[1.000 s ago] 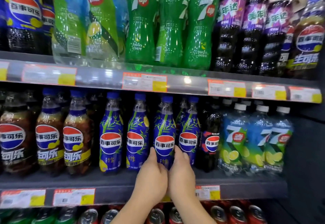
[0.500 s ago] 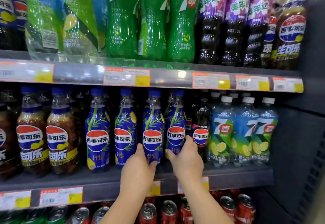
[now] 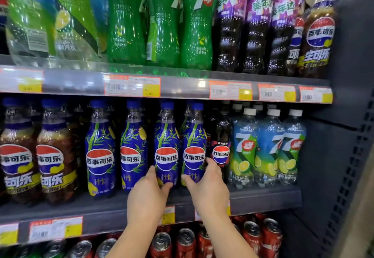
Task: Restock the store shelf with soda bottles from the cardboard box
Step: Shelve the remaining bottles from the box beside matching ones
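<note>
Several blue Pepsi bottles with bamboo labels stand in a row on the middle shelf (image 3: 263, 199). My left hand (image 3: 148, 199) grips the base of the third blue bottle (image 3: 166, 144), thumb on one side and fingers on the other. My right hand (image 3: 208, 188) grips the base of the fourth blue bottle (image 3: 193, 142), next to a black Pepsi bottle (image 3: 220, 136). Both bottles stand upright on the shelf. The cardboard box is out of view.
Brown Pepsi bottles (image 3: 54, 156) stand at the left, 7-Up lime bottles (image 3: 269, 148) at the right. The upper shelf holds green 7-Up (image 3: 198, 24) and purple Mirinda bottles (image 3: 230, 24). Red cans (image 3: 253, 237) sit below. A dark shelf side panel (image 3: 344, 156) closes the right.
The view has shifted so the shelf slid left. My hands, close together a second ago, have spread apart, and each now holds the base of its own blue bottle.
</note>
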A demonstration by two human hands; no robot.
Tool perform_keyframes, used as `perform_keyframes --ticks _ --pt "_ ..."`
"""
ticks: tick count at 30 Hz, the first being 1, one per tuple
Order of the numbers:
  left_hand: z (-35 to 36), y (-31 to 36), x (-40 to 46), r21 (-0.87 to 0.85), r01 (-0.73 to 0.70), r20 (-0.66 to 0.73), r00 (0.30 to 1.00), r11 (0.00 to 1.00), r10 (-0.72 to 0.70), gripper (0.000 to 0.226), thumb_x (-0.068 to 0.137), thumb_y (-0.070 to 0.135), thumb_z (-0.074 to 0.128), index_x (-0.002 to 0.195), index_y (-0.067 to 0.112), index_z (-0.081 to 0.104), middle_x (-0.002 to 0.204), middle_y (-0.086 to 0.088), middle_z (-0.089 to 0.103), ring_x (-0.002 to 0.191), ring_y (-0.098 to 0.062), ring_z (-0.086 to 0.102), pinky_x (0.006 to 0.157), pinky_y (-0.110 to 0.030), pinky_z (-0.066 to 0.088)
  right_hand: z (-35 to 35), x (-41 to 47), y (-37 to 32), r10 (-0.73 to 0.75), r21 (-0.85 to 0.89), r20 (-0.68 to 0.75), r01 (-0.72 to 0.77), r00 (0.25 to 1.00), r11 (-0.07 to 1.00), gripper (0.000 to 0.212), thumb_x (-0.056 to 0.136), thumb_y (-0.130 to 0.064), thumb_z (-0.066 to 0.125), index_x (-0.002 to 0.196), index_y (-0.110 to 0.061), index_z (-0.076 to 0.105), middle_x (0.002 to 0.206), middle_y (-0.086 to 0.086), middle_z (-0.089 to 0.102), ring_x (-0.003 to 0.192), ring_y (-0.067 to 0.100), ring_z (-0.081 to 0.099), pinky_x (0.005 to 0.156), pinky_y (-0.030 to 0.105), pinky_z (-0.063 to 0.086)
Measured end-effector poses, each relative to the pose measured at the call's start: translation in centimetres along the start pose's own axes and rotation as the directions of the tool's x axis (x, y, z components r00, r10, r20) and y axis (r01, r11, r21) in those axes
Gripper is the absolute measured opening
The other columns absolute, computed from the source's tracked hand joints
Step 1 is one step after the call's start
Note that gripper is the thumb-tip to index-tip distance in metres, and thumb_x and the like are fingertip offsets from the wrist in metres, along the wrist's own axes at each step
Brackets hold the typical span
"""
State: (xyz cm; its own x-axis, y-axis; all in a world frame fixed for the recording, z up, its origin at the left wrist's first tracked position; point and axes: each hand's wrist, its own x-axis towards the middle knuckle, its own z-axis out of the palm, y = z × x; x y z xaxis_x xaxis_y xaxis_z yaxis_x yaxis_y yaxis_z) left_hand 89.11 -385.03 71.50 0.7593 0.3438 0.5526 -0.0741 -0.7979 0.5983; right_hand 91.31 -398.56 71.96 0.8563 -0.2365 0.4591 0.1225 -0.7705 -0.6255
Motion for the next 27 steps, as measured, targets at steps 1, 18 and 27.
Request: perform_keyframes --ticks 1,18,27 --pt "-0.1 0.0 0.0 -0.006 -0.005 0.006 1.0 1.0 0.005 0.042 0.08 0.043 0.068 0.112 0.02 0.054 0.072 0.009 0.057 0.085 -0.021 0.065 0.06 -0.027 0.037 0.0 0.0 0.1 -0.005 0.005 0.009 0.005 1.0 1.0 0.08 0.075 -0.06 0.067 0.138 -0.025 0.03 0.134 -0.005 0.048 0.11 0.019 0.06 0.08 0.035 0.05" --pt "0.6 -0.8 0.1 0.004 -0.011 -0.007 1.0 1.0 0.011 0.042 0.077 0.041 0.071 0.11 0.019 0.057 0.082 0.004 0.068 0.077 -0.021 0.062 0.056 -0.029 0.039 -1.5 2.3 3.0 0.097 -0.113 -0.152 -0.115 0.984 0.987 0.07 0.079 -0.058 0.063 0.135 -0.022 0.041 0.126 -0.001 0.052 0.108 0.021 0.059 0.088 0.038 0.048" --pt "1.6 -2.0 0.5 0.011 0.011 -0.002 1.0 1.0 -0.011 0.053 0.076 0.046 0.07 0.12 0.02 0.056 0.087 0.002 0.071 0.086 -0.025 0.066 0.065 -0.035 0.052 -1.3 2.0 3.3 0.118 0.002 -0.121 -0.118 0.986 0.993 0.062 0.079 -0.053 0.065 0.13 -0.026 0.042 0.117 -0.006 0.064 0.102 0.019 0.064 0.079 0.032 0.05"
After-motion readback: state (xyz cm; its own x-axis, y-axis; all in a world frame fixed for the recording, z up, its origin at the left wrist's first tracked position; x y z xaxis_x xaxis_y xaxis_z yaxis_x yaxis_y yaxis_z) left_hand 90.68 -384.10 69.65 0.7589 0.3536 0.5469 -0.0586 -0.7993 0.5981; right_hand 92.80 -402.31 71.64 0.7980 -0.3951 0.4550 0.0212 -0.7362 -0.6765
